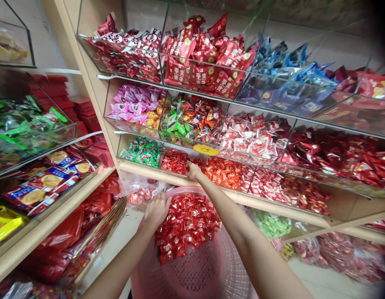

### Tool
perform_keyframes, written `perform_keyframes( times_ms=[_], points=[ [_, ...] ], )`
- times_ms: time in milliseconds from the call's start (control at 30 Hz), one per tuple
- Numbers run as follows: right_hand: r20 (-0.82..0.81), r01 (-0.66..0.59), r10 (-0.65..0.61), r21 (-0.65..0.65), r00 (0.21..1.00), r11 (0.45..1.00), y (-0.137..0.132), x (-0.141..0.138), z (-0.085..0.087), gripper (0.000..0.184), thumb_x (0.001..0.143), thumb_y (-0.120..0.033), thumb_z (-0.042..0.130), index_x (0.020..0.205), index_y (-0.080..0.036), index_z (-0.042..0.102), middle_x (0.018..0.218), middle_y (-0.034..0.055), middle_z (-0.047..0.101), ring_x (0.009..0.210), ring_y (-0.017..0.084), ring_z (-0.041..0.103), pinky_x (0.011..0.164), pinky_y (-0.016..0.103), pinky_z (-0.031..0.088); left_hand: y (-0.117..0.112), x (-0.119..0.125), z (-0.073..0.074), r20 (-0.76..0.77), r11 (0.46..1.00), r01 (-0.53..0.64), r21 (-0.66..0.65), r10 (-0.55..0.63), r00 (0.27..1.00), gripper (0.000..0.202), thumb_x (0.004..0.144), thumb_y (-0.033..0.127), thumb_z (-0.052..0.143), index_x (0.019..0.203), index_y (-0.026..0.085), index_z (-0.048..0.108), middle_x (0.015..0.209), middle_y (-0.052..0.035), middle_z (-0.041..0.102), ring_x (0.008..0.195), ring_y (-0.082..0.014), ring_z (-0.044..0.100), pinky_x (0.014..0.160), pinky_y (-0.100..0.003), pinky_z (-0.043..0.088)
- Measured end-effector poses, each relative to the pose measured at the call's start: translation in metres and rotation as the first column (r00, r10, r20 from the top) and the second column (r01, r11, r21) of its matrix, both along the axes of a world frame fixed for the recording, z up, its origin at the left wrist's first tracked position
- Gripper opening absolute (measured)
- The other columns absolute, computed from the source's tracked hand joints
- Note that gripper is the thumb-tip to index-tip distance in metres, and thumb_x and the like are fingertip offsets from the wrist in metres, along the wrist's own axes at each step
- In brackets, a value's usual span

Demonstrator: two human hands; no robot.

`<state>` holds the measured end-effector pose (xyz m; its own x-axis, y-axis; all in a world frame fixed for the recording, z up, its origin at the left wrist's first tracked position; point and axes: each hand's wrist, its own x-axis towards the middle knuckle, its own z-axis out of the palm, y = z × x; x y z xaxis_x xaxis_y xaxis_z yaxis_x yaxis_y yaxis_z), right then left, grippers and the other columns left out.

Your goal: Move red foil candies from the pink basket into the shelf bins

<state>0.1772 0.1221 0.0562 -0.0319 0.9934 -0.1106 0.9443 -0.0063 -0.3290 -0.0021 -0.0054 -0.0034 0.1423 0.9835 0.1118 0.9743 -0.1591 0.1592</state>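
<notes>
A pink mesh basket (pixel 192 270) sits tilted in front of me, with a heap of small red wrapped candies (pixel 187 226) in it. My left hand (pixel 156 211) grips the basket's far rim, fingers curled over it. My right hand (pixel 193 170) reaches up into the lowest clear bin (pixel 180 161), which holds the same red candies; its fingers are closed among them, and what they hold is hidden.
Clear acrylic bins on wooden shelves hold green (pixel 142 151), purple (pixel 133 104), red (pixel 204 54) and blue (pixel 282 66) wrapped sweets. A yellow price tag (pixel 205 150) sticks on a bin front. A side shelf at left holds biscuit packs (pixel 49 180). Bagged sweets lie below the shelves.
</notes>
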Motion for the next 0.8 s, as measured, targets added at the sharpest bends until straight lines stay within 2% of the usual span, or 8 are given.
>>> perform_keyframes(
  times_ms=[100,233,367,467,600,700,800],
  points=[
    [-0.027,0.012,-0.012,0.008,1.000,1.000,-0.002,-0.001,0.002,0.042,0.068,-0.013,0.058,0.109,-0.019,0.049,0.098,0.0066,0.060,0.082,0.016,0.057,0.066,0.022,0.040,0.000,0.000,0.001,-0.003,1.000,-0.004,-0.006,0.004,1.000,0.049,0.090,0.043,0.017,0.108,0.013,0.051,0.101,-0.0134,0.062,0.092,-0.0238,0.060,0.076,-0.036,0.046],
    [-0.099,-0.007,0.015,0.079,0.995,0.997,-0.008,0.002,0.011,0.043,0.068,-0.014,0.059,0.109,-0.018,0.049,0.094,0.0045,0.059,0.078,0.014,0.054,0.066,0.021,0.039,0.000,0.000,-0.001,-0.004,1.000,-0.006,-0.001,0.006,1.000,0.051,0.090,0.044,0.017,0.111,0.012,0.050,0.102,-0.0141,0.062,0.092,-0.0239,0.060,0.077,-0.036,0.046],
    [-0.160,-0.107,0.135,0.168,0.978,0.980,-0.026,0.014,0.027,0.043,0.068,-0.018,0.061,0.109,-0.016,0.049,0.091,0.0025,0.057,0.079,0.013,0.051,0.069,0.023,0.039,0.002,0.000,-0.005,-0.007,1.000,-0.008,0.010,0.008,1.000,0.051,0.090,0.043,0.016,0.112,0.012,0.050,0.102,-0.0143,0.062,0.092,-0.0239,0.060,0.078,-0.036,0.046],
    [-0.213,-0.206,0.262,0.252,0.941,0.946,-0.052,0.025,0.030,0.042,0.070,-0.020,0.060,0.110,-0.017,0.047,0.092,0.0018,0.054,0.082,0.013,0.050,0.073,0.024,0.040,0.003,-0.001,-0.006,-0.014,1.000,0.003,0.016,-0.003,1.000,0.051,0.090,0.044,0.016,0.110,0.012,0.051,0.102,-0.0138,0.062,0.092,-0.0245,0.060,0.077,-0.037,0.046],
    [-0.276,-0.359,0.434,0.282,0.858,0.890,-0.103,0.032,0.012,0.039,0.075,-0.019,0.056,0.113,-0.017,0.045,0.096,0.0037,0.053,0.085,0.015,0.050,0.077,0.028,0.041,0.003,0.000,-0.006,-0.009,1.000,0.004,0.007,-0.003,1.000,0.052,0.089,0.046,0.015,0.109,0.013,0.051,0.100,-0.0139,0.062,0.091,-0.0244,0.060,0.077,-0.037,0.046],
    [-0.313,-0.514,0.559,0.220,0.768,0.829,-0.143,0.030,-0.011,0.038,0.078,-0.017,0.053,0.115,-0.019,0.045,0.107,0.0061,0.052,0.097,0.017,0.049,0.085,0.031,0.040,0.002,0.000,-0.005,-0.001,1.000,0.004,0.005,-0.004,1.000,0.053,0.089,0.046,0.014,0.110,0.013,0.050,0.099,-0.0141,0.062,0.090,-0.0243,0.060,0.076,-0.037,0.046],
    [-0.307,-0.623,0.632,0.141,0.711,0.770,-0.172,0.028,-0.031,0.040,0.080,-0.016,0.051,0.119,-0.020,0.044,0.109,0.0069,0.050,0.100,0.017,0.049,0.087,0.030,0.041,0.002,0.000,-0.005,-0.008,1.000,0.017,0.020,-0.017,1.000,0.052,0.090,0.045,0.015,0.110,0.012,0.050,0.100,-0.0135,0.062,0.090,-0.0240,0.061,0.076,-0.036,0.046]
  ],
)
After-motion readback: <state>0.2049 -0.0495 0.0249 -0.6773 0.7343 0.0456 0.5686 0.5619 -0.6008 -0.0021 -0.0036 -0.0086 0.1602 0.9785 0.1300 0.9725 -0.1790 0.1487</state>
